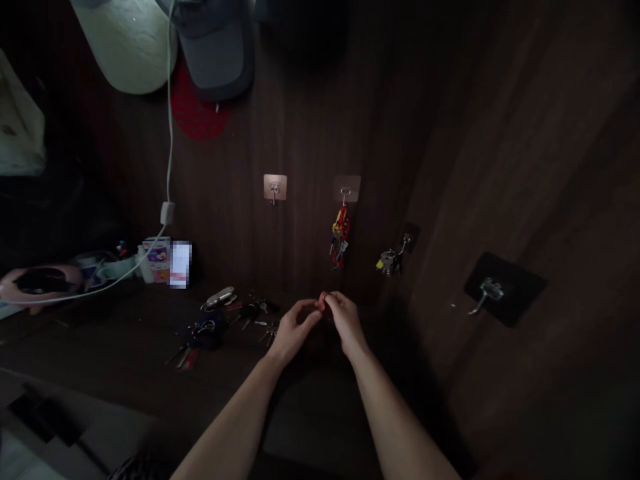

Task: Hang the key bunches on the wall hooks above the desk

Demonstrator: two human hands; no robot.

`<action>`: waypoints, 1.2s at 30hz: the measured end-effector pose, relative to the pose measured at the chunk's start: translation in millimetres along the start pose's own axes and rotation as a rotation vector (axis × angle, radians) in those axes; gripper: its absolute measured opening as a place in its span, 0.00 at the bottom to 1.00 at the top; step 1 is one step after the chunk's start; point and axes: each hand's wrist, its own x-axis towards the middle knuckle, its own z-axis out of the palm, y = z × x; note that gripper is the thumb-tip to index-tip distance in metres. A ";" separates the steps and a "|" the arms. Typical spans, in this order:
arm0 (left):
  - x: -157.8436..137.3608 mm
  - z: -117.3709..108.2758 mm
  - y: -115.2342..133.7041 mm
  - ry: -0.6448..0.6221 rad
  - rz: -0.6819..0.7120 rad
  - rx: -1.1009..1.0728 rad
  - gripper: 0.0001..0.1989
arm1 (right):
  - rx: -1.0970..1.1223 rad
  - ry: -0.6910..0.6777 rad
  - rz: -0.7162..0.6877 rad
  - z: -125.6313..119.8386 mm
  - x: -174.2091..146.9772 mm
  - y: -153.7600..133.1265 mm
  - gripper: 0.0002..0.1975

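A small red object point(323, 300), its kind too small and dim to tell, sits between the fingertips of both hands. My left hand point(294, 331) pinches its left side, and my right hand point(345, 321) grips it from the right with thumb and fingers. Above them, a red and yellow bunch of keys point(340, 233) hangs from a clear adhesive hook point(347, 190). To the left of my hands, several loose keys point(253, 310), a blue-tagged key bunch point(203, 333) and a silver pocketknife point(220, 298) lie on the dark shelf point(125, 347).
Another clear hook point(275, 188) is on the back panel. Keys with a yellow tag point(387, 262) hang at the right corner; a black-backed hook point(493, 290) is farther right. Caps point(215, 60) hang above. A white cable point(170, 133) runs down past small boxes point(159, 257).
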 end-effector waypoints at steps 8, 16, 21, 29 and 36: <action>2.4 1.0 -5.5 0.088 0.050 0.010 0.15 | -0.096 0.080 -0.030 -0.7 1.9 6.6 0.11; 8.8 -10.8 -2.1 0.241 -0.088 -0.375 0.14 | -0.066 -0.107 0.075 -2.2 -2.6 5.1 0.14; 9.9 -16.4 1.0 0.325 -0.100 -0.474 0.15 | 0.121 -0.358 0.200 2.6 -8.4 5.6 0.20; 12.3 -20.8 -0.5 0.429 -0.075 -0.429 0.16 | 0.110 -0.514 0.209 8.6 -14.0 8.1 0.19; 13.0 -21.4 -2.8 0.401 -0.141 -0.432 0.20 | -0.009 -0.389 0.107 10.6 -14.8 0.4 0.15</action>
